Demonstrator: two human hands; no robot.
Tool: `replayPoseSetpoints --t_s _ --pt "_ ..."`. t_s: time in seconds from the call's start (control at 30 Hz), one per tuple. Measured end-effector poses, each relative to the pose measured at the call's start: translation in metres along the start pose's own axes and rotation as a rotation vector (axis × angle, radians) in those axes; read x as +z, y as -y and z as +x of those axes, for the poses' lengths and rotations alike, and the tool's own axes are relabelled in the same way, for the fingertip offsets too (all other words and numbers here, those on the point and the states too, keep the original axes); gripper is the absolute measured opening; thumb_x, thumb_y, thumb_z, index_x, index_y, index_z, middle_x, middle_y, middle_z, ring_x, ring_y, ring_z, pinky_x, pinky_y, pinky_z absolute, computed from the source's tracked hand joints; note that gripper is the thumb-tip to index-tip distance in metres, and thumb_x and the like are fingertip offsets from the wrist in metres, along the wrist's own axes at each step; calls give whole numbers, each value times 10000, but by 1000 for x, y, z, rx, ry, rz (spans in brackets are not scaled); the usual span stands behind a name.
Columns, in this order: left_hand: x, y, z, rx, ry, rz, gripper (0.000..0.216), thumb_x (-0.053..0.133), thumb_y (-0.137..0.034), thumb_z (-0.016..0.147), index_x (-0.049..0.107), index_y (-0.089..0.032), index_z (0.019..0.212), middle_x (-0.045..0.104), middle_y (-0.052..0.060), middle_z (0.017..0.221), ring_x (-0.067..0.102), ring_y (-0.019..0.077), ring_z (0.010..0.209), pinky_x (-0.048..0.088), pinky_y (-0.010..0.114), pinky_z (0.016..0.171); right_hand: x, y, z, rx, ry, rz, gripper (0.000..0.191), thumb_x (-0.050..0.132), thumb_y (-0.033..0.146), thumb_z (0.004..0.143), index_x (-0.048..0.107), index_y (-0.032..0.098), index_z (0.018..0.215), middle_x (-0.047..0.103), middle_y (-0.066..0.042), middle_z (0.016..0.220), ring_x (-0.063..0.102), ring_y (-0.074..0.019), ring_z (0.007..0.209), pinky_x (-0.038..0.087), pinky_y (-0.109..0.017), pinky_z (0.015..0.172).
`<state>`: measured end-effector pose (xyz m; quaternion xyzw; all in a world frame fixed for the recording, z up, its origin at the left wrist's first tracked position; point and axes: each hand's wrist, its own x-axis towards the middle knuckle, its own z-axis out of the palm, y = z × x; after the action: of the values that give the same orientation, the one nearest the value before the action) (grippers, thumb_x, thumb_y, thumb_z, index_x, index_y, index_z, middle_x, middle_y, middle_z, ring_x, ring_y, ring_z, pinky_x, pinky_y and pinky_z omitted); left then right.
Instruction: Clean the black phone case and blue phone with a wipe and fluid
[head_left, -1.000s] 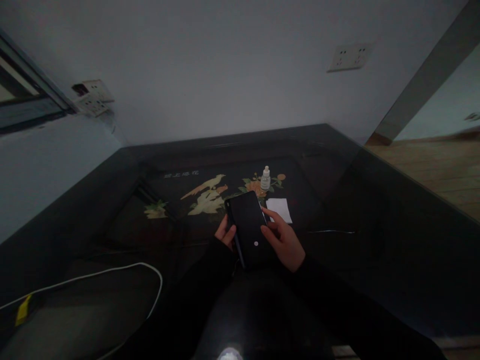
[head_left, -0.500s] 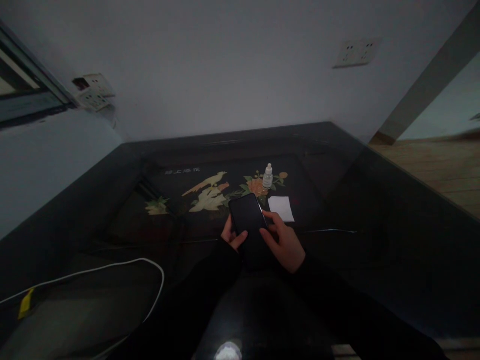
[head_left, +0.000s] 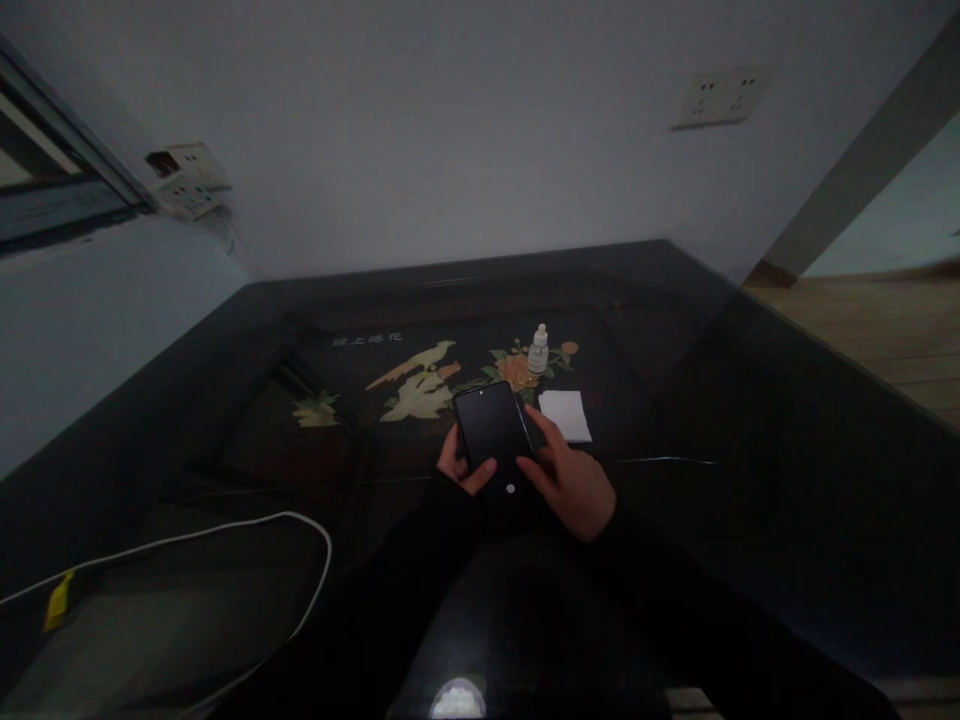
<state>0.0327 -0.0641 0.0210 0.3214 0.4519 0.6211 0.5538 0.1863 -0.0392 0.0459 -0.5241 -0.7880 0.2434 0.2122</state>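
Note:
A black phone (head_left: 489, 425) lies tilted in my left hand (head_left: 457, 462), which is closed around its left side with the thumb over the front. Its screen is dark except for a small round fingerprint mark near the lower part. My right hand (head_left: 577, 485) is at the phone's right side. Its thumb tip lies over the right edge, and the index finger is stretched out beside that edge, apart from the thumb. The other right fingers are mostly hidden. Just right of the phone lie white paper sheets (head_left: 566, 415). Behind them stands a small dropper bottle (head_left: 538, 352) with a white cap.
The dark table (head_left: 697, 400) has a bird-and-flower picture (head_left: 416, 395) on its top. A white cable (head_left: 225, 527) with a yellow tag (head_left: 58, 602) curves across the left front. Wall sockets (head_left: 721, 97) are above the table, with more sockets (head_left: 187, 180) by the window.
The fingerprint mark has appeared on the phone's screen. My right index finger has lifted slightly off the phone's edge. The phone has tilted or shifted a little to the left.

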Motion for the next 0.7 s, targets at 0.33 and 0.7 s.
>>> replayPoseSetpoints --t_s 0.33,0.7 --pt "-9 -15 7 133 18 14 639 699 -262 626 412 -178 1190 666 56 963 627 192 848 482 280 737 -3 -14 9 152 630 1129 429 653 394 668 536 144 996 624 -33 849 611 -144 745 522 -317 678" --pt "-1 -13 6 255 34 -73 550 672 -203 656 484 -187 1172 640 15 1031 572 123 970 421 181 823 -5 -11 9 241 551 1066 362 728 366 573 546 124 771 612 25 614 580 -97 534 484 -249 566"
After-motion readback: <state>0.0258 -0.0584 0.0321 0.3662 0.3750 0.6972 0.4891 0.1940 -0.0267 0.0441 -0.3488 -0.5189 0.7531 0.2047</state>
